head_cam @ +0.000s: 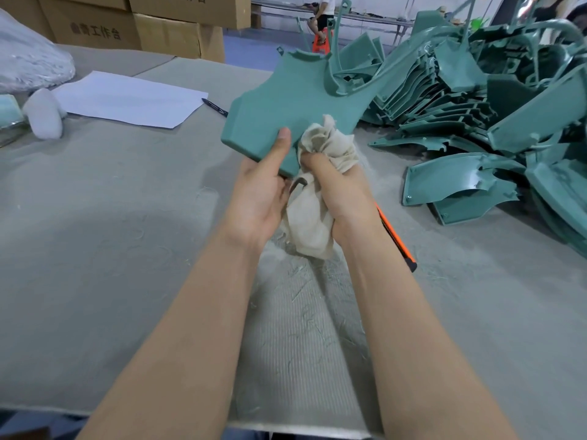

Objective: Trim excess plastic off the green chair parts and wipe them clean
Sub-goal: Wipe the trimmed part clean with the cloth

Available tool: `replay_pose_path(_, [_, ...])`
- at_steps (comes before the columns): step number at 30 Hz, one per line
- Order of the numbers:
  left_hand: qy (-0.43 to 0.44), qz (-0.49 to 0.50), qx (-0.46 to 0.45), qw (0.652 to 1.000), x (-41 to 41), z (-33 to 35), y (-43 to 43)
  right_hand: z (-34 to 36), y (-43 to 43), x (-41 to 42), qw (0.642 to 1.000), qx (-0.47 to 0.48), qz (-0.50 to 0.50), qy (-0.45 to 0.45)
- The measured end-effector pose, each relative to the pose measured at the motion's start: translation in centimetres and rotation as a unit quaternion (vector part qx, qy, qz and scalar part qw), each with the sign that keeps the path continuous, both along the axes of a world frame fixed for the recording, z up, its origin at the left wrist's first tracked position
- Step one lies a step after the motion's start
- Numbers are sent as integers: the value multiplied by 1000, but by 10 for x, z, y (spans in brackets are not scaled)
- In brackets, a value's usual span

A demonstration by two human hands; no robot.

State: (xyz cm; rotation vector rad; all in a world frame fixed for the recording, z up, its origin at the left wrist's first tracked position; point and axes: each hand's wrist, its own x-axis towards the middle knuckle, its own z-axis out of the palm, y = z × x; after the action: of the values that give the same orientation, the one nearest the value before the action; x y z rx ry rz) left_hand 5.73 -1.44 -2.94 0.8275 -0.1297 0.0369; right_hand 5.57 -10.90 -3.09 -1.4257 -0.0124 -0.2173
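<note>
A flat green chair part (292, 100) is held up above the grey table (95, 233). My left hand (260, 192) grips its near edge, thumb on the top face. My right hand (336, 188) holds a crumpled beige cloth (327, 144) and presses it against the part's near right edge; the cloth's tail hangs down between my wrists. An orange utility knife (397, 239) lies on the table, partly hidden behind my right forearm.
A big heap of green chair parts (482, 100) fills the table's right side. White paper (127, 98) and a pen (215, 107) lie at the left, beside a white roll (44, 114). Cardboard boxes (133, 23) stand behind. Plastic shavings (305, 312) litter the front.
</note>
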Motion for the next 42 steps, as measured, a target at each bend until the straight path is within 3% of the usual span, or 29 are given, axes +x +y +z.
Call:
replay_pose_path(7, [25,-4,-31,999,3,-1,2,3,-6,0,999,1,30,21])
replay_pose_path(13, [28,-16,4,999,1,-2,-3,1,-8,3,999,3,5,33])
replay_pose_path(20, [56,-21,-40,997,4,-1,-1,0,-12,3,997,-16,21,73])
replay_pose_path(28, [22,0,22,1000,2,-4,-2,-1,-7,4,998,37,17,45])
replay_pose_path(32, [34,-2,-18,999,2,-2,0,-2,-12,5,998,-13,12,62])
replay_pose_path(42, [20,-3,9,1000,2,-5,-2,-2,-5,3,998,29,26,44])
